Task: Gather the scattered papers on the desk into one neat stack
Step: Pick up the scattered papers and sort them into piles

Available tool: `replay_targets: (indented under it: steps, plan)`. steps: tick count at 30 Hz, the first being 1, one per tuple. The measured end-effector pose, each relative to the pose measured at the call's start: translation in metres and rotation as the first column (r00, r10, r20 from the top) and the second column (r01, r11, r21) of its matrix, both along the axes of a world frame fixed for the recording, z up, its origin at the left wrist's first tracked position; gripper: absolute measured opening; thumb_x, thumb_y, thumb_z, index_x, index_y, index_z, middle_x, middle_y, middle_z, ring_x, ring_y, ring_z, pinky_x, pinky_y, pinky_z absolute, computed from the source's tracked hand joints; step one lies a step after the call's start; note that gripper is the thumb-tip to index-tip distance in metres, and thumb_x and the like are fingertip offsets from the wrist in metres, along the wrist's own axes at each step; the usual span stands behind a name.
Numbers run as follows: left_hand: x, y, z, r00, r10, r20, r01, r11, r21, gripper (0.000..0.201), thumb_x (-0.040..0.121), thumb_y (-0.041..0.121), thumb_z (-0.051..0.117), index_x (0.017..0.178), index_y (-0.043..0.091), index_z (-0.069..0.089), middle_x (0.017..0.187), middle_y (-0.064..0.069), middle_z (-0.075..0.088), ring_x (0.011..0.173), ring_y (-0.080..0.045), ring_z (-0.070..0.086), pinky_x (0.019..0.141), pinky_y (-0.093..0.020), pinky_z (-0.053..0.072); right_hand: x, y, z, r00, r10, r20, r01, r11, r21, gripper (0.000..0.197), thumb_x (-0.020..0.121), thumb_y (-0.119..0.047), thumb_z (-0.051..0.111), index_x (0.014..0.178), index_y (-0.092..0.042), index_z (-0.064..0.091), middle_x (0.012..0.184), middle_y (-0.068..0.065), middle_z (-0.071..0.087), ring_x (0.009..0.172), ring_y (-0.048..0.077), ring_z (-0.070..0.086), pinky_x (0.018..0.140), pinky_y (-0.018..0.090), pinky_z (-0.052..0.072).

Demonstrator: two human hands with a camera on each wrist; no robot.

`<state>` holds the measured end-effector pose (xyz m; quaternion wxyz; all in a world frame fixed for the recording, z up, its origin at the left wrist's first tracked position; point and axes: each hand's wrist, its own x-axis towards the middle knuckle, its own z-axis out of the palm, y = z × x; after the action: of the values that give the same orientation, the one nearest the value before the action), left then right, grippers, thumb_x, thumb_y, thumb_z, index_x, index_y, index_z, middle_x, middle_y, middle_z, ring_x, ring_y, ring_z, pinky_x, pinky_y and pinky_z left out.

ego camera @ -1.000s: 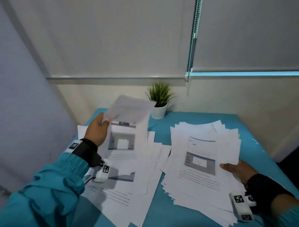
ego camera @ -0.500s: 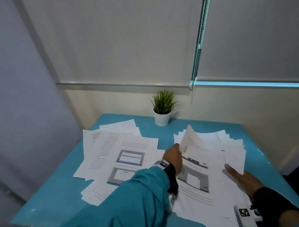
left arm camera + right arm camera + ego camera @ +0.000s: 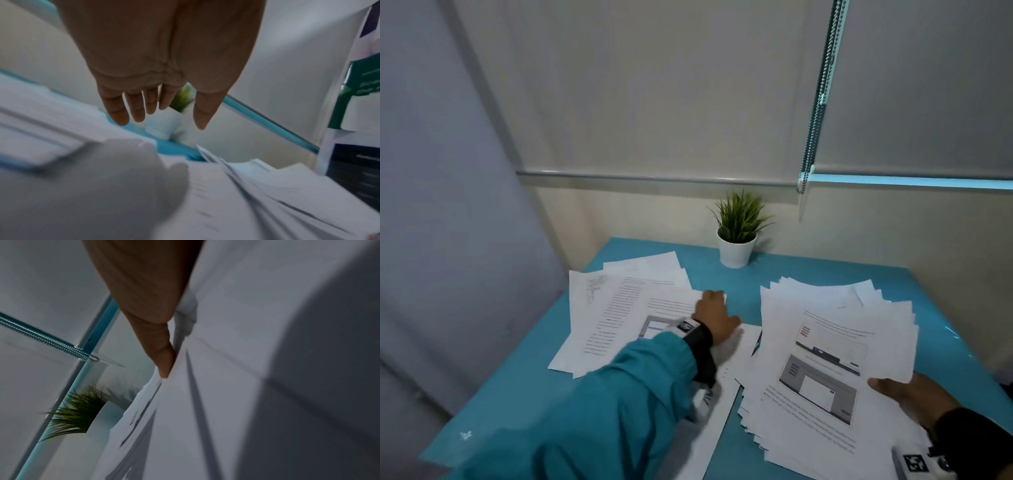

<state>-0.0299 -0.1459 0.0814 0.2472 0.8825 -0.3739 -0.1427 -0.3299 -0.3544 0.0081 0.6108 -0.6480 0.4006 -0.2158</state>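
Note:
Loose white printed sheets lie fanned over the left half of the teal desk. My left hand hovers just over their right edge, fingers straight and spread, holding nothing. A thick, ragged paper stack covers the right half. My right hand holds the stack's right edge. Its thumb lies against the sheets, and the other fingers are hidden beneath them.
A small green plant in a white pot stands at the back of the desk between the two paper groups. A bead chain hangs from the roller blind behind. A grey wall runs close along the desk's left side.
My left hand carried a sheet from the left pile to the right stack, let it go there, and has swung back over the left papers empty. The right hand stayed on the stack.

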Motion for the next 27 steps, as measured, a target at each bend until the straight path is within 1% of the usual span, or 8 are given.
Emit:
replay_targets:
  steps: [5,8,10,15,19,22,25,27]
  plan:
    - [0.065,0.084,0.025,0.954,0.183,0.239,-0.263,0.894,0.363,0.109,0.077,0.063,0.066,0.152,0.003,0.014,0.157,-0.018,0.021,0.140,-0.037,0.032,0.112,-0.048,0.033,0.003,0.004,0.007,1.000,0.006,0.010,-0.006,0.999,0.051,0.062,0.062,-0.015,0.083,0.118,0.003,0.061,0.099,0.007,0.073,0.079,0.021,0.068,0.075,0.029,0.054]
    - [0.078,0.123,0.016,0.950,0.240,0.197,-0.309,0.806,0.506,0.125,0.060,0.079,0.068,0.148,0.001,0.024,0.147,-0.017,0.037,0.132,-0.033,0.042,0.108,-0.041,0.039,0.002,0.003,0.006,1.000,0.010,-0.030,-0.010,1.000,-0.004,0.074,0.045,-0.036,0.091,0.108,-0.006,0.066,0.089,-0.007,0.075,0.088,0.021,0.067,0.081,0.031,0.048]
    - [0.080,0.134,0.001,0.950,0.253,0.181,-0.311,0.797,0.517,0.123,0.054,0.081,0.069,0.143,0.005,0.032,0.140,-0.014,0.042,0.127,-0.031,0.045,0.106,-0.041,0.041,0.003,0.007,0.009,0.999,0.001,-0.041,0.000,1.000,0.004,0.052,0.066,-0.022,0.084,0.112,-0.003,0.065,0.092,0.000,0.072,0.098,0.028,0.066,0.086,0.034,0.045]
    - [0.088,0.135,-0.010,0.968,0.248,0.029,-0.243,0.912,0.331,0.078,0.066,0.048,0.084,0.123,0.009,0.048,0.121,-0.007,0.057,0.112,-0.027,0.055,0.089,-0.033,0.046,0.000,0.008,0.010,0.993,-0.055,-0.102,0.052,0.998,-0.026,0.029,0.081,-0.002,0.070,0.109,0.000,0.064,0.104,0.014,0.068,0.078,0.017,0.062,0.071,0.026,0.044]
    - [0.095,0.138,0.000,0.979,0.205,0.003,-0.204,0.974,0.102,0.032,0.080,0.028,0.076,0.068,0.016,0.049,0.071,0.001,0.050,0.081,-0.025,0.053,0.058,-0.029,0.032,0.002,0.014,0.017,0.997,-0.035,-0.074,0.031,0.998,-0.054,0.050,0.064,-0.013,0.083,0.107,-0.001,0.062,0.093,0.005,0.070,0.069,0.008,0.065,0.070,0.024,0.042]
    - [0.104,0.143,0.009,0.967,0.254,-0.005,-0.254,0.966,-0.054,0.023,0.085,0.026,0.072,0.087,0.005,0.064,0.091,-0.015,0.067,0.094,-0.034,0.062,0.070,-0.034,0.040,0.002,0.015,0.018,0.997,-0.044,-0.058,0.042,0.998,-0.042,0.046,0.077,-0.001,0.074,0.120,0.006,0.057,0.112,0.017,0.065,0.082,0.019,0.061,0.079,0.029,0.041]
    - [0.118,0.151,0.012,0.955,0.294,-0.049,-0.297,0.930,-0.215,0.025,0.091,0.024,0.066,0.103,0.002,0.063,0.109,-0.016,0.068,0.102,-0.033,0.061,0.077,-0.032,0.040,0.003,0.014,0.017,0.999,-0.032,-0.014,0.031,0.999,-0.036,0.071,0.058,-0.037,0.088,0.114,-0.003,0.061,0.106,0.013,0.068,0.087,0.021,0.060,0.077,0.029,0.043]
    - [0.127,0.156,0.012,0.949,0.291,-0.121,-0.315,0.889,-0.332,0.029,0.093,0.021,0.064,0.114,0.002,0.063,0.114,-0.012,0.067,0.105,-0.029,0.061,0.083,-0.032,0.043,0.003,0.015,0.019,0.999,-0.031,-0.024,0.030,0.999,-0.011,0.060,0.067,-0.027,0.084,0.115,0.000,0.061,0.108,0.014,0.068,0.085,0.021,0.060,0.075,0.028,0.042]
